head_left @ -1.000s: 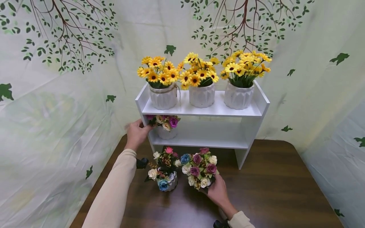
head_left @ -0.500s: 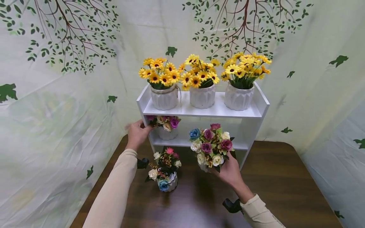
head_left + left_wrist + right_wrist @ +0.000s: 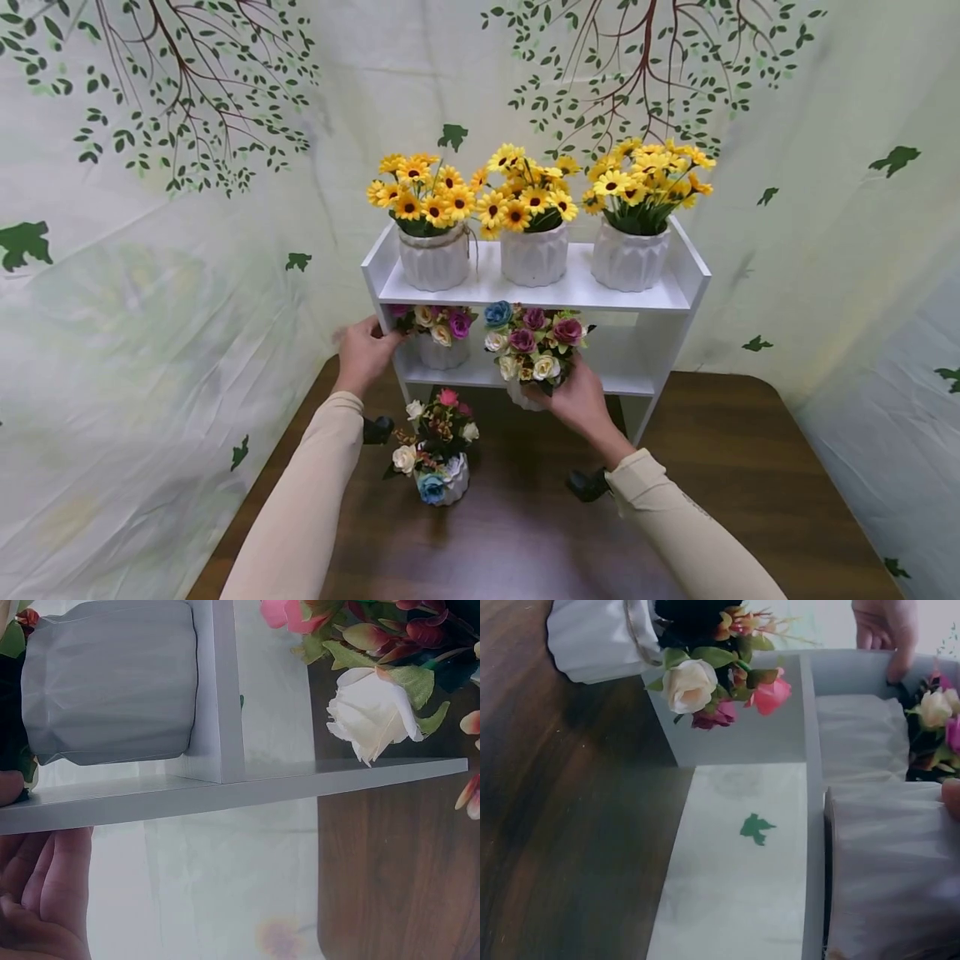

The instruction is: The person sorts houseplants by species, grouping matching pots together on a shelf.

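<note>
My left hand (image 3: pixel 365 357) grips the left side panel (image 3: pixel 187 802) of a white two-tier shelf (image 3: pixel 672 333), thumb inside and fingers outside. Just beside the thumb, a white pot of purple and cream artificial flowers (image 3: pixel 442 350) stands on the lower tier. My right hand (image 3: pixel 583 400) holds a white flower pot (image 3: pixel 900 862) filled with mauve, cream and blue artificial roses (image 3: pixel 534 342). This pot is at the front of the lower tier, right of the standing one; in the right wrist view its base is close over the shelf board.
Three white pots of yellow daisies (image 3: pixel 532 254) line the top tier. Another pot of mixed artificial flowers (image 3: pixel 442 458) stands on the brown table (image 3: pixel 735 492), in front of the shelf's left side. A leaf-printed cloth (image 3: pixel 817 208) hangs behind.
My right hand has lifted the pot of mauve roses from near the tabletop and brought it forward to the lower tier. The left hand stays on the side panel.
</note>
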Motion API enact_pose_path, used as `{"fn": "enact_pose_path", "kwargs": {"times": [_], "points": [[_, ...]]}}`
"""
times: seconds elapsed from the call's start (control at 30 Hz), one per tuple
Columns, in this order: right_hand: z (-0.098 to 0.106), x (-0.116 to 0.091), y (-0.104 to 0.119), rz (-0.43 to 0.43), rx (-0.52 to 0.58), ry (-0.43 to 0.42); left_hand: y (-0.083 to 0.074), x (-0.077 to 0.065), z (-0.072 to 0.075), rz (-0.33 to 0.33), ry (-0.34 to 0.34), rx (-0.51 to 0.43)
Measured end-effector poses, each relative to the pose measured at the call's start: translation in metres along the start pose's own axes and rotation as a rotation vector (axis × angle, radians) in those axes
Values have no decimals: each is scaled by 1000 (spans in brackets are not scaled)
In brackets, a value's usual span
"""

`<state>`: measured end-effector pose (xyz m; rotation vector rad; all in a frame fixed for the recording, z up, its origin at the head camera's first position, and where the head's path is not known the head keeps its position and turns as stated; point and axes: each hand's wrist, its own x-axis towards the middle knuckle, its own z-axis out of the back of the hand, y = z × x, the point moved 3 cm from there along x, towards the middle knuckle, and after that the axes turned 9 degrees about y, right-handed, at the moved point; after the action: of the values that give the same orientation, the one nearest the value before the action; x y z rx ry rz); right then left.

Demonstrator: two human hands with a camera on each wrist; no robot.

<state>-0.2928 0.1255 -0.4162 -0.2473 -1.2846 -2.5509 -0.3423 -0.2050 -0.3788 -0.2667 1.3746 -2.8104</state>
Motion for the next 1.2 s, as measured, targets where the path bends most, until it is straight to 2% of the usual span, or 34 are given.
{"fn": "enact_pose_path", "kwargs": {"times": [0.17, 0.47, 1.03, 1.2], "points": [[-6, 10, 1, -58, 23, 2, -1, 0, 1, 4, 5, 5], [-10, 25, 3, -80, 74, 25, -4, 0, 0, -6, 2, -7], [-22, 53, 1, -108, -1, 34, -2, -2, 0, 10, 1, -3], [-26, 60, 0, -124, 24, 43, -3, -2, 1, 4, 0, 7]]}}
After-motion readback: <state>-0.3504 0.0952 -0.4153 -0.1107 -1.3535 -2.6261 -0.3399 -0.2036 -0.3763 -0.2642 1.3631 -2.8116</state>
